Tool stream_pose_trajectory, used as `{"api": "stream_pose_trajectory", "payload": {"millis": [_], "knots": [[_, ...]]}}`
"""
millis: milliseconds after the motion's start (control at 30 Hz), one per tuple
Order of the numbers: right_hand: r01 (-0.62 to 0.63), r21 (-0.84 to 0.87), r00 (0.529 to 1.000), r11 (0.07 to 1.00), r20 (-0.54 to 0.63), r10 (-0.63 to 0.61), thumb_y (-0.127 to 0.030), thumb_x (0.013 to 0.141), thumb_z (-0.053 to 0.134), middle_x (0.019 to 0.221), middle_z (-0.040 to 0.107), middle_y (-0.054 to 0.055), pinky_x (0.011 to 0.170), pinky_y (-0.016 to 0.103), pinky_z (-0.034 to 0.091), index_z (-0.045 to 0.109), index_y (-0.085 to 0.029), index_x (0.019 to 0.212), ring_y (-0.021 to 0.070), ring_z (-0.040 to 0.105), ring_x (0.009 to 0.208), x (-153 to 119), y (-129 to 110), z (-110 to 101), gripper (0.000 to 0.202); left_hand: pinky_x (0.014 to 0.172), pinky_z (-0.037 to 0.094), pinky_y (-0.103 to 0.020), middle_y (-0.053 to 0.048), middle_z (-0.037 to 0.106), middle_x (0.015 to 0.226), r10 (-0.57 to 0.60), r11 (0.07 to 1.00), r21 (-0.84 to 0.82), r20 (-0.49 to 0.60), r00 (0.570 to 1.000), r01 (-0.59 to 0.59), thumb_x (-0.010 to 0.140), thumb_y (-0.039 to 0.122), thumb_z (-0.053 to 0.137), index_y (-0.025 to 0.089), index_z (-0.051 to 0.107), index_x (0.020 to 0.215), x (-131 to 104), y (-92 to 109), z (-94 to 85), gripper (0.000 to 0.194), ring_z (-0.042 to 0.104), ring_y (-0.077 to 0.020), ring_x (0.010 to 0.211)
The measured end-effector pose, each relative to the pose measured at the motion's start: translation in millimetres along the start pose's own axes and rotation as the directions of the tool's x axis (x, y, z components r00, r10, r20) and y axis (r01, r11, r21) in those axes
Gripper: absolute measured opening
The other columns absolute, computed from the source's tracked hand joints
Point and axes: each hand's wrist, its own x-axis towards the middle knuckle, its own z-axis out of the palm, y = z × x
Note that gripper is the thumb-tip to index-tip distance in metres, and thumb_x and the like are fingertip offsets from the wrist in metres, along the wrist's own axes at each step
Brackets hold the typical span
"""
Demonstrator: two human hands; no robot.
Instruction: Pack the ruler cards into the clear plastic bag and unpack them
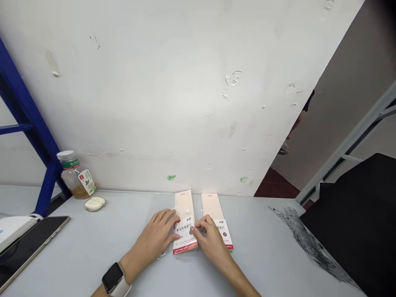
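A white wall (185,103), chipped and smeared with green in spots, closes off the far side of the smooth grey desk (123,247). To the left stand a clear jar (74,177) with a white lid and amber contents, a rounded cream mouse-like object (94,203) and a flat, dark-screened tablet (34,247); to the right, crinkled see-through plastic (312,247) lies beside a black mass of fabric-like material (355,227). Nothing blocks the way to the left packet (185,222), which lies flat in the middle of the desk, a pale pink card strip with a glossy white printed panel. The left hand (157,231) rests at its left edge, thumb and fingers spread apart; the right hand (212,241) has thumb and forefinger close together at its right edge, though whether they pinch it I cannot tell, and partly covers the similar right packet (213,206) just beside. The left packet's long axis runs away from the person, its plain end towards the wall and its red-banded end nearest, the lettering upright to the wearer
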Motion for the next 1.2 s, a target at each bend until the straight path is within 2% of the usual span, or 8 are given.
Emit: {"api": "stream_pose_trajectory", "payload": {"millis": [200,300,367,500,567,633,1000,1200], "knots": [[-0.003,0.082,0.999,0.997,-0.041,0.007,-0.04,0.084,0.054,0.081,0.048,0.0,0.069,0.029,0.043,0.06,-0.022,0.067,0.0169,0.05,0.072,2.4,-4.2,-11.0,0.025,0.101,0.04,-0.046,-0.007,0.06,0.128,-0.041,0.999,-0.03,-0.08,0.996,0.039,0.091,0.046,0.057,0.026,0.058,0.122,1.7,-0.8,-3.0,0.037,0.049,-0.0295,0.122],[-0.009,0.156,0.999,0.988,-0.031,0.014,-0.043,0.083,0.056,0.082,0.048,0.0,0.068,0.028,0.041,0.062,-0.022,0.068,0.0165,0.048,0.072,2.4,-6.0,-19.7,0.027,0.096,0.043,-0.045,-0.006,0.064,0.119,-0.151,0.966,-0.226,-0.108,0.983,0.124,0.094,0.042,0.049,0.027,0.061,0.112,5.4,4.9,-6.9,0.026,0.053,-0.0278,0.116],[-0.029,0.198,0.998,0.98,0.066,0.017,-0.046,0.082,0.058,0.085,0.05,0.001,0.069,0.028,0.041,0.064,-0.022,0.07,0.016,0.049,0.073,0.4,-8.3,-22.9,0.027,0.089,0.047,-0.042,-0.006,0.066,0.111,-0.283,0.866,-0.45,-0.082,0.956,0.217,0.094,0.041,0.048,0.026,0.061,0.108,8.0,9.4,-9.3,0.024,0.059,-0.026,0.105],[-0.065,0.21,0.958,0.975,0.288,0.001,-0.048,0.082,0.06,0.089,0.053,0.001,0.071,0.028,0.04,0.066,-0.022,0.072,0.016,0.05,0.077,-3.6,-12.7,-23.2,0.029,0.07,0.049,-0.033,-0.002,0.068,0.079,-0.398,0.481,-0.824,0.101,0.912,0.301,0.087,0.045,0.055,0.022,0.055,0.1,11.5,15.0,-14.2,0.026,0.065,-0.0217,0.076],[-0.059,0.218,0.961,0.974,0.277,-0.004,-0.05,0.085,0.054,0.087,0.053,0.001,0.071,0.028,0.039,0.065,-0.021,0.073,0.0168,0.05,0.079,-3.6,-13.2,-22.6,0.032,0.066,0.047,-0.03,0.001,0.067,0.071,-0.383,0.347,-0.885,0.168,0.909,0.31,0.083,0.046,0.06,0.022,0.053,0.097,12.5,15.9,-16.4,0.029,0.064,-0.0201,0.071],[-0.066,0.237,0.973,0.969,0.232,0.009,-0.05,0.086,0.052,0.086,0.052,0.001,0.068,0.028,0.04,0.065,-0.022,0.074,0.016,0.048,0.076,-2.6,-12.6,-22.8,0.034,0.065,0.046,-0.028,0.002,0.065,0.067,-0.381,0.292,-0.904,0.19,0.905,0.313,0.079,0.046,0.065,0.022,0.052,0.095,13.1,16.1,-17.7,0.032,0.062,-0.0184,0.068],[-0.045,0.243,0.998,0.969,0.05,0.034,-0.052,0.079,0.061,0.082,0.056,0.001,0.064,0.027,0.041,0.061,-0.02,0.062,0.0145,0.049,0.068,2.6,-8.1,-27.5,0.036,0.06,0.045,-0.028,0.004,0.057,0.068,-0.399,0.32,-0.895,0.172,0.901,0.312,0.075,0.044,0.067,0.021,0.059,0.098,14.9,14.6,-21.0,0.034,0.056,-0.0145,0.059],[-0.062,0.218,0.996,0.974,-0.05,0.075,-0.058,0.082,0.052,0.072,0.055,0.0,0.064,0.027,0.041,0.051,-0.021,0.066,0.0164,0.05,0.069,14.2,8.1,-48.5,0.04,0.067,0.047,-0.03,0.002,0.058,0.077,-0.509,0.398,-0.852,0.104,0.854,0.341,0.075,0.039,0.062,0.023,0.064,0.101,14.2,2.0,-35.3,0.031,0.058,-0.016,0.066]]}}
